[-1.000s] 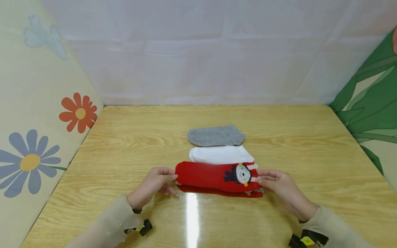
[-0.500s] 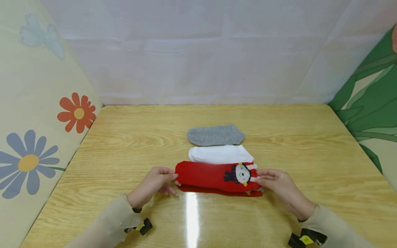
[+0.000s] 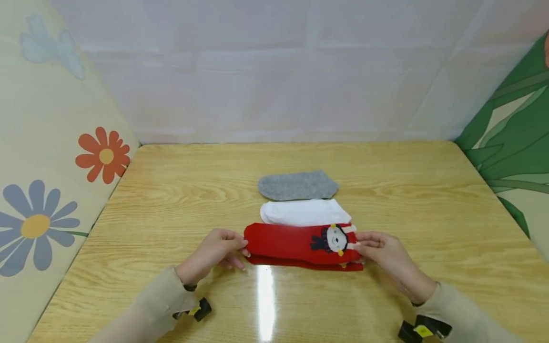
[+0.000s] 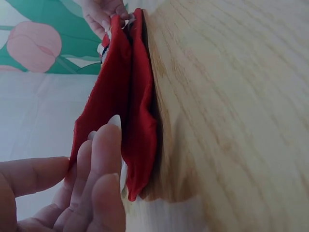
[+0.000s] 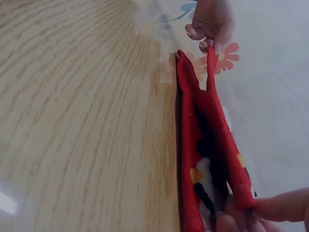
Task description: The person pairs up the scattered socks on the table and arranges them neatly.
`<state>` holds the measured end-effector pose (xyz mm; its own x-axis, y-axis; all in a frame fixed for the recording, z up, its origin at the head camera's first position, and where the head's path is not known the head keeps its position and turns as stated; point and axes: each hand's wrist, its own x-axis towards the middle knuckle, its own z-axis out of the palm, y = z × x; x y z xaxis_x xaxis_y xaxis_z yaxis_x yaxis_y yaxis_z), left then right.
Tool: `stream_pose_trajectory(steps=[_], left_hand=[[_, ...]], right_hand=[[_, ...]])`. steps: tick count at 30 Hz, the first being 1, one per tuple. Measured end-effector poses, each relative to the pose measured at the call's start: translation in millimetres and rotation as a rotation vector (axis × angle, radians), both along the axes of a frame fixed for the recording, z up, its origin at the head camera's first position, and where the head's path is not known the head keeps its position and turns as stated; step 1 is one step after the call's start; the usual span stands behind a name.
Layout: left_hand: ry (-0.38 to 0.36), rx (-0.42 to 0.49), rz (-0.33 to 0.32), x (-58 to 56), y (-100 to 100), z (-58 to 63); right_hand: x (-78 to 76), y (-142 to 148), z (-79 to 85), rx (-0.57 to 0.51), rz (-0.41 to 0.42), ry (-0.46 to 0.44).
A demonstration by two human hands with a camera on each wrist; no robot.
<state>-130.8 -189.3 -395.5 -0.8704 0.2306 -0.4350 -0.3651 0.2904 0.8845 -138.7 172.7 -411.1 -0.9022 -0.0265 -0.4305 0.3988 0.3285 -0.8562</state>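
Observation:
Two red socks with a cartoon animal pattern near the cuff lie one over the other across the middle of the table. My left hand [image 3: 218, 252] pinches the left, toe end of the upper red sock [image 3: 279, 242] between thumb and fingers. At the cuff end, my right hand [image 3: 388, 255] pinches the same sock. Both wrist views show its near edge raised, with a gap above the lower red sock [image 4: 140, 145], which rests on the wood. Just behind lies a white sock [image 3: 304, 212], partly covered by the red one.
A grey sock [image 3: 298, 186] lies behind the white one, roughly parallel to it. The wooden table [image 3: 180, 190] meets a pale cloth backdrop [image 3: 274, 71] at its far edge. Flower-printed panels stand at the left [image 3: 55, 114] and right [image 3: 514, 143].
Both hands keep their pinch on the upper red sock and barely move. The head view has shifted slightly, so the left panel's flowers sit a little farther left.

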Motion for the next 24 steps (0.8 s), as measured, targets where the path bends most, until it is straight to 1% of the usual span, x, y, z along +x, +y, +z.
stream_pose_trajectory(steps=[9,12,16,20,24], left_hand=[[0.002,-0.035,-0.037,-0.5,4.1,1.3],[-0.009,-0.046,-0.05,-1.0,5.5,0.8],[-0.016,-0.062,-0.075,-1.6,5.0,0.8],[0.003,-0.086,-0.069,-2.0,2.1,3.1],[0.037,-0.115,-0.02,-4.4,-0.4,7.3]], right_hand=[[1.1,1.1,2.7,0.061,0.008,-0.006],[2.2,2.1,3.6,0.08,0.017,0.008],[2.8,3.8,4.7,0.141,0.061,0.049],[2.9,6.4,6.3,0.176,0.103,0.094],[1.3,10.6,9.8,0.211,0.135,0.163]])
